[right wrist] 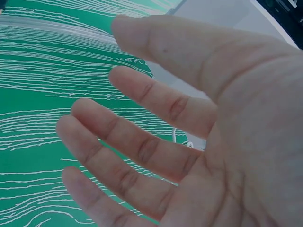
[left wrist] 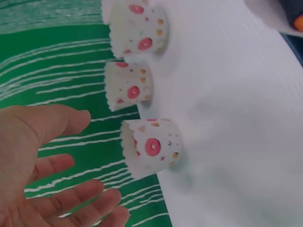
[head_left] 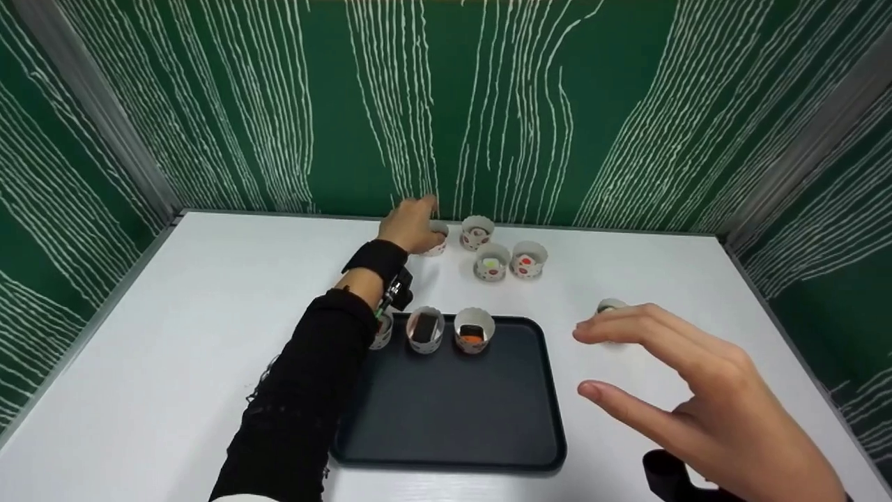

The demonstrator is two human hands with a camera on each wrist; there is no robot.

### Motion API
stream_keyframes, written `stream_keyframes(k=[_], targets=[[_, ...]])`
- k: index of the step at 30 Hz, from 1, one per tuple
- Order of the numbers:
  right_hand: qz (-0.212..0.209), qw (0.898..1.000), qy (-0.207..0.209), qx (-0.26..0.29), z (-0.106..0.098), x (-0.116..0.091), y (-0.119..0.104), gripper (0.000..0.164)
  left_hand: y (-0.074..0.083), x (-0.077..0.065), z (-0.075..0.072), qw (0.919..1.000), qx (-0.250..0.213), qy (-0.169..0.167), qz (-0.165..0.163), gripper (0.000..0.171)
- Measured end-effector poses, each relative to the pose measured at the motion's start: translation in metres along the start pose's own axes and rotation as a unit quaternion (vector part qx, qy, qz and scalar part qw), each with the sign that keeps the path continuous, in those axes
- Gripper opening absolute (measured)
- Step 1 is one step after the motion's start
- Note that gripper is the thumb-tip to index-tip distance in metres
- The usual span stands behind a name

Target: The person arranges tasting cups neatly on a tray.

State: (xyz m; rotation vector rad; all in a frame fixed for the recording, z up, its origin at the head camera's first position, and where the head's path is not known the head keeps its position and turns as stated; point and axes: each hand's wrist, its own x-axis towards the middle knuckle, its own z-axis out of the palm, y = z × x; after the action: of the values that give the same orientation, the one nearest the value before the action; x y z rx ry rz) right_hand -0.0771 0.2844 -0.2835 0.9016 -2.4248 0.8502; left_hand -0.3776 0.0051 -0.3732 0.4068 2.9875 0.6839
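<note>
My left hand [head_left: 411, 224] reaches to the back of the table, above a paper baking cup [head_left: 437, 244] with a red doughnut print. In the left wrist view, its fingers are spread and stand apart from the nearest cup [left wrist: 152, 146]. Close by are another cup [head_left: 477, 234], a cup with a yellow-and-white piece [head_left: 491, 269] and a cup with a red piece [head_left: 528, 265]. My right hand [head_left: 711, 390] hovers over the right side with thumb and fingers apart, holding nothing. It partly hides a cup [head_left: 610, 305].
A dark tray [head_left: 453, 411] lies at the front middle. Along its back edge stand a cup with a dark block [head_left: 425, 340], a cup with an orange-and-black piece [head_left: 474, 343] and a cup [head_left: 381, 338] partly behind my left arm. Green panels [head_left: 488, 104] close off the table's back and sides.
</note>
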Motion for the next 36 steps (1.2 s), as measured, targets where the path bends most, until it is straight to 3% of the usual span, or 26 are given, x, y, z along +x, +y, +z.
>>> stream_keyframes(k=[5,8,13,19,28,33,36], targets=[[-0.007,1.0,0.0,0.006,0.004,0.002,0.0,0.059,-0.008,0.011,0.007,0.9986,0.031,-0.02,-0.037,0.077],[-0.025,1.0,0.003,0.014,0.006,0.003,0.001,0.058,-0.011,0.014,0.011,0.997,0.047,-0.036,-0.05,0.079],[-0.032,0.999,-0.001,0.022,0.008,0.005,0.001,0.056,-0.014,0.018,0.016,0.9952,0.056,-0.046,-0.066,0.072],[0.003,1.0,-0.013,0.007,0.008,0.005,-0.002,0.056,-0.02,0.022,0.019,0.9948,0.04,-0.047,-0.081,0.059],[0.005,1.0,-0.017,0.001,0.008,0.005,0.0,0.056,-0.022,0.025,0.02,0.9973,0.017,-0.038,-0.06,0.056],[0.021,1.0,-0.022,-0.001,0.007,0.006,0.001,0.056,-0.014,0.025,0.02,0.9966,0.017,-0.062,-0.051,0.053],[0.009,1.0,-0.018,0.003,0.007,0.006,0.004,0.055,-0.01,0.024,0.021,0.9952,0.023,-0.085,-0.044,0.053]])
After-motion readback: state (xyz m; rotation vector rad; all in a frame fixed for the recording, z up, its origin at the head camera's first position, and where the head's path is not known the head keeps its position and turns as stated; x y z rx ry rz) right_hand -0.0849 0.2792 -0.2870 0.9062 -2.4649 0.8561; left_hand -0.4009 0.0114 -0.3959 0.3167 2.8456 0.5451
